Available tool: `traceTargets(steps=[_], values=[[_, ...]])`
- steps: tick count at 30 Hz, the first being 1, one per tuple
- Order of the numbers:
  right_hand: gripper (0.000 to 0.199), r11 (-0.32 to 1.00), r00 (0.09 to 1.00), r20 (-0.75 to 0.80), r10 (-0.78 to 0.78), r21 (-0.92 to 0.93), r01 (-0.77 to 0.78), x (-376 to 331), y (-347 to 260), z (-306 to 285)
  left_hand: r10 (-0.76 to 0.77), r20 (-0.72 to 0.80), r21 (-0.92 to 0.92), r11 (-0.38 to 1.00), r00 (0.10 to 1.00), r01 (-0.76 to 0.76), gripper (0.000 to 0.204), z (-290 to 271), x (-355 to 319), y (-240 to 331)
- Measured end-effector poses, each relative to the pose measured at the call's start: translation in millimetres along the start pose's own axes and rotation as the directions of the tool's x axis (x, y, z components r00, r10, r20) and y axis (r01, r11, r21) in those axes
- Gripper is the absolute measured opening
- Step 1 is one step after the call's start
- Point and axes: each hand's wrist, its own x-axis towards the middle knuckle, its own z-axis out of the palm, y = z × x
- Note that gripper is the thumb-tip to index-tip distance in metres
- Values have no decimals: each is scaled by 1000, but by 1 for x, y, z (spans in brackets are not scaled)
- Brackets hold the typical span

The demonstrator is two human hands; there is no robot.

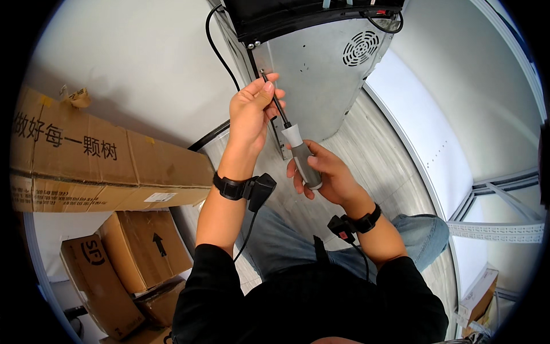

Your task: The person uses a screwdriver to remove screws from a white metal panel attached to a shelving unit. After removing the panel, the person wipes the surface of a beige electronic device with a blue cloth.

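Note:
A screwdriver (305, 160) with a grey and white handle and a long dark shaft slants up to the left, toward a grey metal panel (321, 74). My right hand (331, 173) is closed loosely round the handle, thumb on its side. Near the tip, the fingers of my left hand (250, 109) pinch the shaft. The tip is by the panel's left edge; whether it sits in a screw is too small to tell. Round vent slots (361, 49) pierce the panel's upper right, and a black housing (309, 17) runs along its top.
A long cardboard box (109, 152) lies to the left, with several smaller cartons (143, 246) below it. A black cable (215, 49) hangs beside the panel's upper left. White walls stand on both sides, and a white metal frame (498, 229) is at right.

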Motion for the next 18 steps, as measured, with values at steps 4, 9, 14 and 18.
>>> traceTargets(steps=[4,9,14,18], values=[[56,1000,999,-31,-22,21,22,-3,-1,2,2,-4,-37,999,1000,-2,28,1,-1,0],[56,985,989,-136,-56,-170,33,1,11,0,-8,33,-70,997,999,10,30,0,-2,3],[50,952,985,-148,-84,-305,36,5,14,1,-2,7,-10,1000,1000,2,29,0,-2,3],[48,915,975,-164,-149,-398,72,3,11,5,7,-6,6,1000,1000,-7,28,1,-1,-1]])
